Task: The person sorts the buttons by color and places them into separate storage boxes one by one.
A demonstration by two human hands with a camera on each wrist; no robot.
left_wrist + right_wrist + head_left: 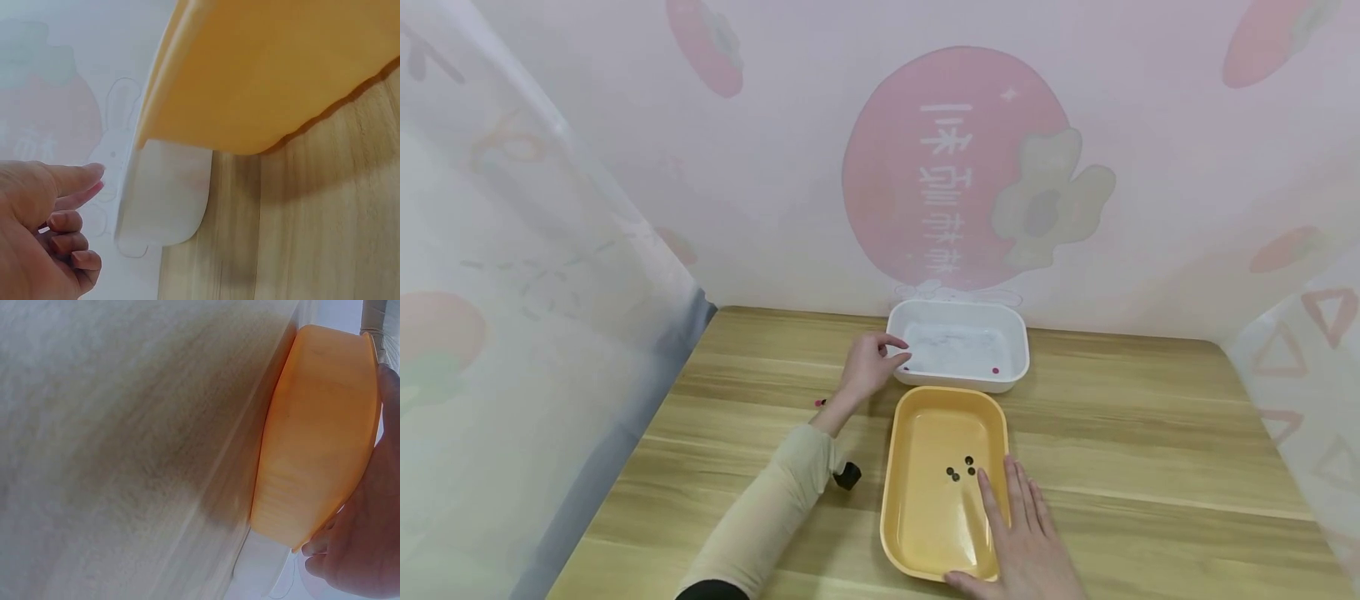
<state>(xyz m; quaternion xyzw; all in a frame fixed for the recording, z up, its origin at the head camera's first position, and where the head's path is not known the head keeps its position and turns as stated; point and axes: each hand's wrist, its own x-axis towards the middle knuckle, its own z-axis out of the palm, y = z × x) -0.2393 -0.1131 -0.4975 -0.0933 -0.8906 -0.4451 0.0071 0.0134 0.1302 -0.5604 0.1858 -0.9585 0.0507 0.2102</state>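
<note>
My left hand [868, 364] hovers at the left rim of a white tray [1017, 377]; its thumb and index fingertips are apart with nothing visible between them. In the left wrist view, the other fingers of this hand [47, 231] curl loosely. Inside the white tray lie a small pink bead-like piece [996, 371] and a tiny dark reddish piece [906, 368]. Nearer me stands a yellow tray [925, 533] holding several small round black pieces [968, 460]. Along its right rim rests my right hand [1033, 546], fingers spread, thumb by the near edge.
Small pink and black pieces [819, 403] lie on the wooden table [1150, 433], partly hidden by the left forearm. A black block [847, 476] shows against the left sleeve [775, 500]. Behind the white tray rises a patterned curtain [775, 208].
</note>
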